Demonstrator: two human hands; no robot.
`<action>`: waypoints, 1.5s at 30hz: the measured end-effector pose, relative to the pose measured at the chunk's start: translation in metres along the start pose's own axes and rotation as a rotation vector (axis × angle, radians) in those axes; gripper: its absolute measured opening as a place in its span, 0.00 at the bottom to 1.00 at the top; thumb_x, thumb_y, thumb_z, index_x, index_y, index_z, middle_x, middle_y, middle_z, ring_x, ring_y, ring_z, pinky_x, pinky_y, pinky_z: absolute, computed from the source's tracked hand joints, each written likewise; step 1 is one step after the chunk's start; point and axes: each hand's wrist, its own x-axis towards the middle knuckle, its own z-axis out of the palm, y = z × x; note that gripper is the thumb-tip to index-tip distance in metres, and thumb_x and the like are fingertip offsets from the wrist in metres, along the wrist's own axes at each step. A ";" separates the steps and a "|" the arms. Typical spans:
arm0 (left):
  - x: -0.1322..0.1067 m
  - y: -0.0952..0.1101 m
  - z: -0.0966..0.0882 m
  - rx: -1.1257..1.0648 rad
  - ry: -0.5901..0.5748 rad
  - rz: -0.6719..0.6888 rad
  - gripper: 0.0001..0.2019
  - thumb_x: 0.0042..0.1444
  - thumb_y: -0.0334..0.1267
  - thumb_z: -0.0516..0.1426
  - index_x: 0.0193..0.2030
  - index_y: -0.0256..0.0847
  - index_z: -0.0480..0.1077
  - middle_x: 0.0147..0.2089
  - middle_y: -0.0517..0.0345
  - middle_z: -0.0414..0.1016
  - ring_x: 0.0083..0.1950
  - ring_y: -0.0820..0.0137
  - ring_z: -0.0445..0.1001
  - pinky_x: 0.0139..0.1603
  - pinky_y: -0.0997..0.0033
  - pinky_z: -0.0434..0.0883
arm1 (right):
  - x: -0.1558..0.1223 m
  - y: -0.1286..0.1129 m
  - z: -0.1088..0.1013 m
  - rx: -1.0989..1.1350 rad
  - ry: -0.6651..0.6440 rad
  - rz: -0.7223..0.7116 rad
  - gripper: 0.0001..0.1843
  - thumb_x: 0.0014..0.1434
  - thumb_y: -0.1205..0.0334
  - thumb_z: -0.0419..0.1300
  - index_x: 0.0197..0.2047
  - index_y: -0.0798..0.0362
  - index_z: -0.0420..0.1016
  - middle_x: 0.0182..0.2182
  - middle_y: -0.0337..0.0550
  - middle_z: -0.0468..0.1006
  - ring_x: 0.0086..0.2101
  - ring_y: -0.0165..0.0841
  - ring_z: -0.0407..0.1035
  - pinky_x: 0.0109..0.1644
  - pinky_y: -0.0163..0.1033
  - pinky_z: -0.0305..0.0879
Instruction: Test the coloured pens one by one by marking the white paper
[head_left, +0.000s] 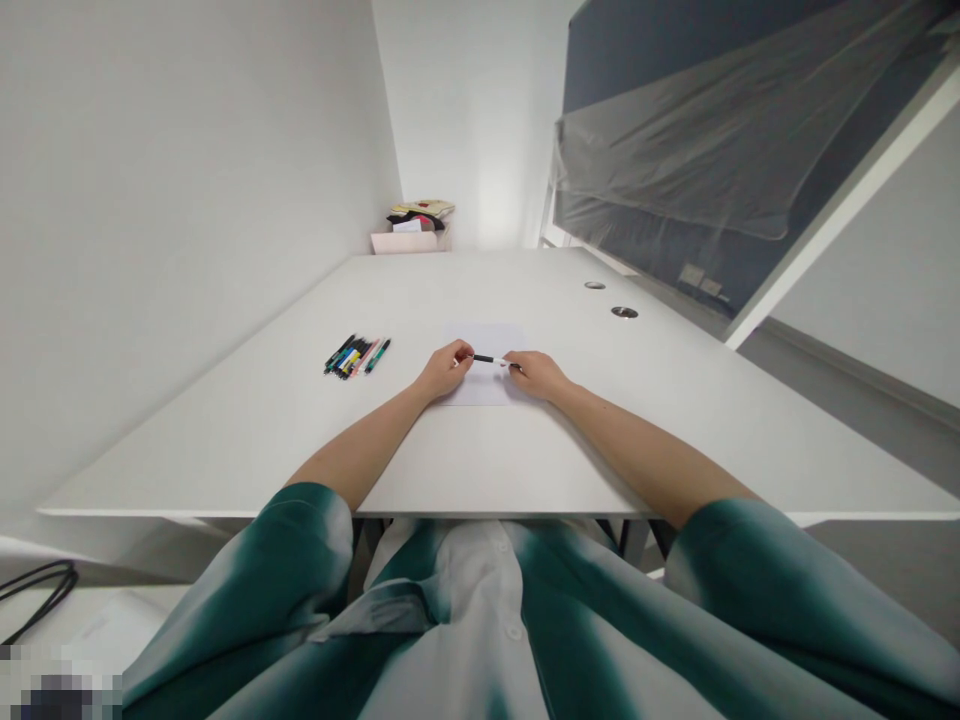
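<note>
Near the middle of the picture, the left hand and the right hand are pinching a black pen over white paper. Their fingers are clamping it from both ends.

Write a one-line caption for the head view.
Left hand and right hand hold a slim black-and-white pen over white paper on a white desk, beside coloured pens.

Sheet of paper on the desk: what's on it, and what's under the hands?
Over the white sheet of paper, the left hand and right hand hold a black-and-white pen between them. Hands cover part of the sheet; anything beneath cannot be seen.
</note>
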 end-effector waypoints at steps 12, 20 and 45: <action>0.002 0.001 -0.002 0.045 -0.041 -0.065 0.21 0.64 0.49 0.45 0.24 0.41 0.65 0.24 0.59 0.67 0.31 0.67 0.66 0.38 0.67 0.64 | 0.000 0.001 0.001 0.012 -0.010 -0.016 0.19 0.61 0.67 0.50 0.51 0.51 0.76 0.46 0.48 0.81 0.44 0.37 0.73 0.44 0.34 0.61; 0.006 -0.005 0.001 -0.190 -0.006 -0.101 0.12 0.55 0.45 0.55 0.34 0.37 0.72 0.32 0.54 0.76 0.35 0.68 0.71 0.42 0.66 0.67 | 0.001 0.002 0.000 0.009 -0.001 0.006 0.19 0.61 0.67 0.50 0.51 0.52 0.77 0.44 0.48 0.82 0.43 0.37 0.73 0.43 0.35 0.60; 0.009 -0.016 -0.004 -0.338 0.035 -0.214 0.14 0.46 0.44 0.62 0.34 0.36 0.78 0.29 0.56 0.76 0.33 0.70 0.69 0.38 0.67 0.65 | 0.001 0.005 -0.001 0.067 0.003 0.032 0.19 0.59 0.68 0.51 0.49 0.52 0.78 0.40 0.46 0.82 0.40 0.36 0.73 0.41 0.34 0.60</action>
